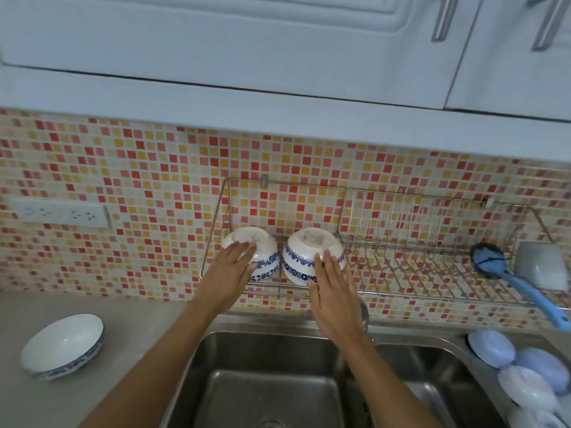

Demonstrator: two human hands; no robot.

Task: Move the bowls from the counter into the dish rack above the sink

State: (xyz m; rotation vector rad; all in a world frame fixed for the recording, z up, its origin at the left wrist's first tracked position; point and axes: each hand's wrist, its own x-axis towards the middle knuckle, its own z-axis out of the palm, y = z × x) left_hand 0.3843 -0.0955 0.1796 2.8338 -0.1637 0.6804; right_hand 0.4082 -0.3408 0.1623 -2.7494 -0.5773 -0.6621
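The left fingers (pixel 244 251) are lying flat and spread over the near side of the left bowl (pixel 262 253), touching it without curling around it. The right fingers (pixel 324 264) are likewise stretching out straight, resting against the front of the right bowl (pixel 304 251), not closing on it. The left hand (pixel 227 278) and right hand (pixel 332 299) are reaching up from bare forearms that are crossing over the sink (pixel 268 381).

Both bowls are white with blue floral bands. They are sitting upside down, tilted so their bases are facing up and toward the camera, side by side and nearly touching at the left end of the rack (pixel 401 242). The rack is a wire shelf hanging on the mosaic tile wall (pixel 139 180) above the sink. At its right end a blue brush (pixel 500 267) is lying with its handle sticking out past the front edge, beside a grey cup (pixel 540 264).

A third bowl (pixel 63 345), wide and shallow with a blue rim, is sitting upright near the left edge of the desk (pixel 139 322), well apart from the hands. It looks stacked on another dish, though that is hard to tell. Pale blue and white dishes (pixel 519 369) are crowding the lower right corner beside the sink.
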